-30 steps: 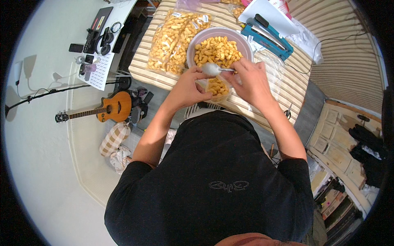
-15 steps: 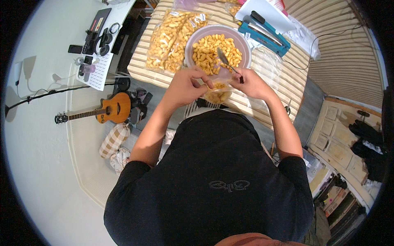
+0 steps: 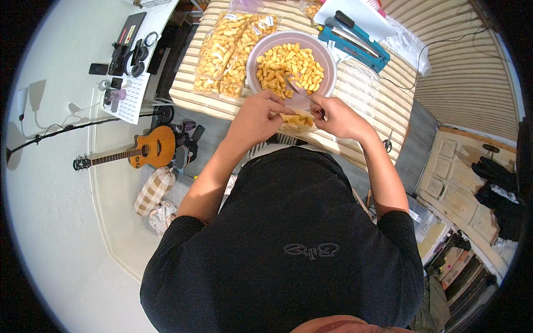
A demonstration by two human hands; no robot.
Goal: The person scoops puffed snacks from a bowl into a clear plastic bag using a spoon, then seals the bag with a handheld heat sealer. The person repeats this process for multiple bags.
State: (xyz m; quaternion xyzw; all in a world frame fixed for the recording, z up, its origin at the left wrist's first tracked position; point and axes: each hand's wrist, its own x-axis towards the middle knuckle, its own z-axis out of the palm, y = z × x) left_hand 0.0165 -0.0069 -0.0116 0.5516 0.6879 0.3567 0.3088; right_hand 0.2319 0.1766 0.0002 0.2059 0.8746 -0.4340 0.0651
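A round pale bowl [image 3: 252, 65] of yellow curled puffed snacks [image 3: 302, 58] stands on the table in front of me. My left hand [image 3: 258, 115] is closed, its thumb and fingers pinching the rim of a small clear plastic bag [image 3: 297, 121] on the near side of the bowl. Some of the same snacks lie in the bag. In my closed right hand [image 3: 343, 117] is a metal spoon [image 3: 292, 86], its head tilted down into the bowl among the snacks. That hand is right beside the bag's right edge; whether it also grips the bag is hidden.
Large filled snack bags [image 3: 215, 53] lie left of the bowl. To its right sit a blue heat sealer [image 3: 361, 47], flat clear bags [image 3: 358, 83] and white paper [image 3: 363, 18]. Scissors [image 3: 387, 144] rest at the table's right edge. A guitar [image 3: 155, 147] is off to the left.
The spoon's head has dipped lower and to the left, into the bowl. The bag's mouth looks narrower, and both hands have shifted slightly.
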